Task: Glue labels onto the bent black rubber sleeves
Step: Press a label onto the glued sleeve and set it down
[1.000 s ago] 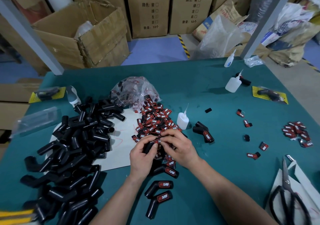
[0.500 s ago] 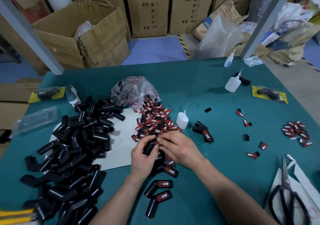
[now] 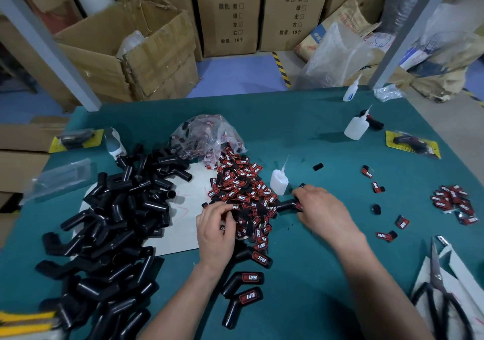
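Desk [image 3: 314,135], green-covered. Item: bent black rubber sleeves [image 3: 112,229], glossy elbow-shaped tubes with open ends, unlabelled, heaped from 7 to 10 o'clock, partly over a white sheet [image 3: 188,224]. Item: labels [image 3: 243,190], small black rectangles with a red panel and white "TAPER" lettering, in a loose heap at centre, spilling from a clear bag [image 3: 207,135] at 12 o'clock. Item: labelled sleeves [image 3: 248,278], three, each bearing a label on one leg, lying at 6 o'clock just below the heap. Left hand [image 3: 216,235]: fingers curled down into the near edge of the label heap; whether they pinch a label cannot be told. Right hand [image 3: 322,211]: fingers closed around one end of a single sleeve [image 3: 286,205] lying on the desk at the heap's 3 o'clock side, just below a white glue bottle [image 3: 279,182]. Scissors [image 3: 440,287] at 4 o'clock; a smaller label cluster [image 3: 453,203] at 3 o'clock.
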`<state>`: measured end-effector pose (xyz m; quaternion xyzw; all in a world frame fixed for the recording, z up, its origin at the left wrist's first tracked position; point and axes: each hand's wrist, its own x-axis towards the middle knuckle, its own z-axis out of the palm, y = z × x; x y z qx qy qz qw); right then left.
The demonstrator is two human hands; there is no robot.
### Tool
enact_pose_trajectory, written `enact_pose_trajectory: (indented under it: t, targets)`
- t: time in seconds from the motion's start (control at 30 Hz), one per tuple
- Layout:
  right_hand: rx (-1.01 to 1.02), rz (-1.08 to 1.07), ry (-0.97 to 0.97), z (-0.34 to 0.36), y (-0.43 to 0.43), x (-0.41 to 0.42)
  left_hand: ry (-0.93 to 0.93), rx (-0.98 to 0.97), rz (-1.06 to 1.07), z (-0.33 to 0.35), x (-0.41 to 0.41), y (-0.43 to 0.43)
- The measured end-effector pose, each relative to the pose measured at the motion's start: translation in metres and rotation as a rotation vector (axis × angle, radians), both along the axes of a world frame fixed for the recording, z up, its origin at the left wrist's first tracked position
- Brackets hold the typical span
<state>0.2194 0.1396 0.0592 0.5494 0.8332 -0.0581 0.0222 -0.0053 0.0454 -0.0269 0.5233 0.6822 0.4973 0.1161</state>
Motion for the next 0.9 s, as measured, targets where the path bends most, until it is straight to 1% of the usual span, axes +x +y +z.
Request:
enact_pose_trajectory:
  t: [0.03, 0.07, 0.1, 0.2, 0.27, 0.33, 0.4, 0.47, 0.5, 0.53, 0.63, 0.7, 0.77, 0.8, 0.83, 0.87, 0.9]
  targets:
    - [0.029, 0.013, -0.029, -0.002, 0.000, -0.002, -0.006, -0.009, 0.015, 0.000, 0.000, 0.000]
    - [0.062, 0.045, -0.016, -0.004, -0.002, -0.006, -0.017, -0.015, 0.030, 0.001, 0.000, 0.000]
    - [0.083, 0.098, 0.053, -0.006, -0.005, -0.013, -0.025, -0.018, 0.039, 0.002, 0.001, 0.000]
    - [0.108, 0.354, 0.404, -0.021, -0.027, -0.050, -0.063, -0.025, 0.020, 0.001, -0.001, 0.000]
    - [0.192, 0.480, 0.574, -0.037, -0.042, -0.073, -0.139, -0.066, 0.003, 0.000, -0.001, 0.001]
    - [0.316, 0.490, 0.723, -0.049, -0.049, -0.084, -0.232, -0.141, 0.012, 0.002, -0.004, 0.004]
    - [0.400, 0.420, 0.863, -0.054, -0.049, -0.090, -0.255, -0.196, 0.022, -0.002, -0.006, 0.006]
    - [0.352, 0.338, 0.973, -0.051, -0.048, -0.101, -0.205, -0.234, -0.009, -0.003, -0.006, 0.006]
    - [0.288, 0.319, 0.974, -0.047, -0.046, -0.110, -0.150, -0.236, -0.012, -0.003, -0.005, 0.008]
    - [0.226, 0.321, 0.931, -0.043, -0.042, -0.120, -0.106, -0.243, 0.013, -0.002, -0.004, 0.009]
    - [0.095, 0.388, 0.756, -0.033, -0.028, -0.153, -0.083, -0.250, 0.113, -0.010, -0.008, 0.013]
    - [-0.012, 0.422, 0.680, -0.023, -0.017, -0.179, -0.235, -0.260, 0.150, -0.010, -0.015, 0.014]
    - [-0.080, 0.422, 0.593, -0.017, -0.009, -0.205, -0.304, -0.240, 0.179, -0.010, -0.016, 0.012]
    - [-0.114, 0.408, 0.538, -0.016, -0.006, -0.217, -0.277, -0.216, 0.159, -0.004, -0.014, 0.011]
    - [-0.148, 0.395, 0.468, -0.015, -0.003, -0.228, -0.339, -0.277, 0.051, 0.004, -0.011, 0.010]
    - [-0.165, 0.392, 0.393, -0.015, 0.000, -0.238, -0.267, -0.316, -0.012, 0.003, -0.010, 0.009]
    - [-0.163, 0.398, 0.323, -0.015, 0.002, -0.245, -0.210, -0.293, -0.088, -0.008, -0.011, 0.011]
